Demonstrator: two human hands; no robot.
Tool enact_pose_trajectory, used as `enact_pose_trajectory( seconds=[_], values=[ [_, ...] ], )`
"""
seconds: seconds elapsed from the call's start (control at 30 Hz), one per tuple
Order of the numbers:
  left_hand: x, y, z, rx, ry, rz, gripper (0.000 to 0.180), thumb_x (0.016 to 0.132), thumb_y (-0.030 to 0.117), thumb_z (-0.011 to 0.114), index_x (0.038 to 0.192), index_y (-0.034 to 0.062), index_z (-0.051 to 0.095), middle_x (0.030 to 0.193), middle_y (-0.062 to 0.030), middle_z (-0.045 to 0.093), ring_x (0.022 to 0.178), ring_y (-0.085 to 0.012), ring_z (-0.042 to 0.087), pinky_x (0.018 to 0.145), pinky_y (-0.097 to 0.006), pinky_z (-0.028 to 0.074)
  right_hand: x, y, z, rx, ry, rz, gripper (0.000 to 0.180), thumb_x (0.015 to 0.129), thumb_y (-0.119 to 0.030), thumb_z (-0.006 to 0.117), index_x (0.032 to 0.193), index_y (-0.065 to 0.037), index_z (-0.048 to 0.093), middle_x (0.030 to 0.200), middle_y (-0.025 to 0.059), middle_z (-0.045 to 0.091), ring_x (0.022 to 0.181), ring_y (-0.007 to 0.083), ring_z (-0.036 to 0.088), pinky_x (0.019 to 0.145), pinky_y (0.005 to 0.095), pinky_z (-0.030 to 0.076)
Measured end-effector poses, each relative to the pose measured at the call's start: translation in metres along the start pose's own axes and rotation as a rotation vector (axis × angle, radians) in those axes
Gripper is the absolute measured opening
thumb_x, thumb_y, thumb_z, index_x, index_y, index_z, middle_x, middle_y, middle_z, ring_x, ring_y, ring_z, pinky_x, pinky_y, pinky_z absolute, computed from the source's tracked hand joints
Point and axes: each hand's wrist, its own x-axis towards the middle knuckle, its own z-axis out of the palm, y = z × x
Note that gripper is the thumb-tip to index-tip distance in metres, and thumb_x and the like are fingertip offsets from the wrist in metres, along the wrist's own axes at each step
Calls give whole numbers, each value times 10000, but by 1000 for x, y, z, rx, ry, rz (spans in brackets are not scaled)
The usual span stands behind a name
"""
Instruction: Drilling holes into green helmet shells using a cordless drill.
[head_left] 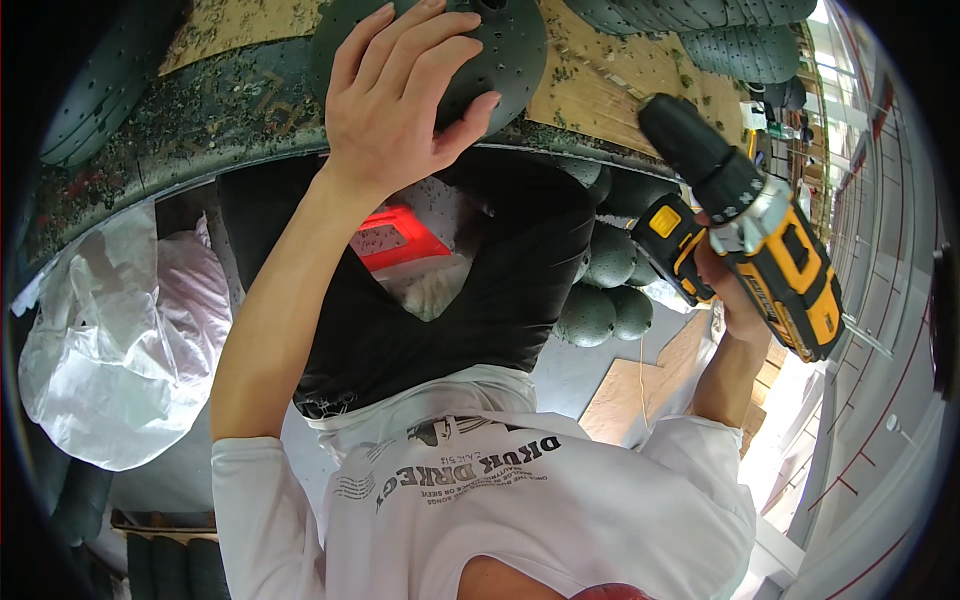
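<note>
My left hand (400, 100) lies over a dark green, dome-shaped shell (515, 75) with small holes, its fingers stretched and the thumb apart. The shell rests at the near edge of a workbench (270, 100), and part of its surface is covered by my hand. Off to the right, my right hand (738, 300) is wrapped round the grip of a yellow and black cordless drill (775, 235). The drill is raised and tilted, with its black chuck (685, 135) pointing up and left, apart from the shell. Most of my right fingers are hidden behind the drill.
Stacked green shells (740, 50) stand at the far right of the bench, others (95, 110) at the far left. Dark debris litters the bench top. Rounded green shells (605, 260) are piled below it. A white sack (120, 340) hangs at left; a red object (405, 240) sits between my legs.
</note>
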Motion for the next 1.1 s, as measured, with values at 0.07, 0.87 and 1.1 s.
enact_pose_trajectory(
  seconds=[0.07, 0.87, 1.1],
  values=[
    [0, 1, 0, 3, -8, -4, 353, 871, 282, 683, 1133, 73, 572, 1223, -120, 628, 1229, -322, 566, 1074, -510, 390, 6, -21, 4, -177, 21, -239, 390, 794, 29, 694, 1182, 2, 675, 954, 73, 725, 842, 168, 684, 779, 288, 530],
    [3, 7, 4, 22, 57, -32, 373, 793, 241, 772, 1096, 96, 609, 1225, -28, 668, 1220, -245, 605, 1083, -435, 407, 3, -31, 6, -46, -93, -156, 344, 750, -63, 829, 1084, -115, 768, 1039, 54, 753, 920, 222, 714, 835, 324, 552],
    [6, 9, 5, 35, 53, -43, 336, 810, 224, 755, 1079, 86, 611, 1213, -33, 670, 1203, -241, 609, 1068, -430, 416, 23, -47, -11, -258, -186, -364, 362, 739, 34, 791, 1082, -77, 764, 1117, 87, 744, 1017, 251, 714, 943, 354, 537]
  ],
)
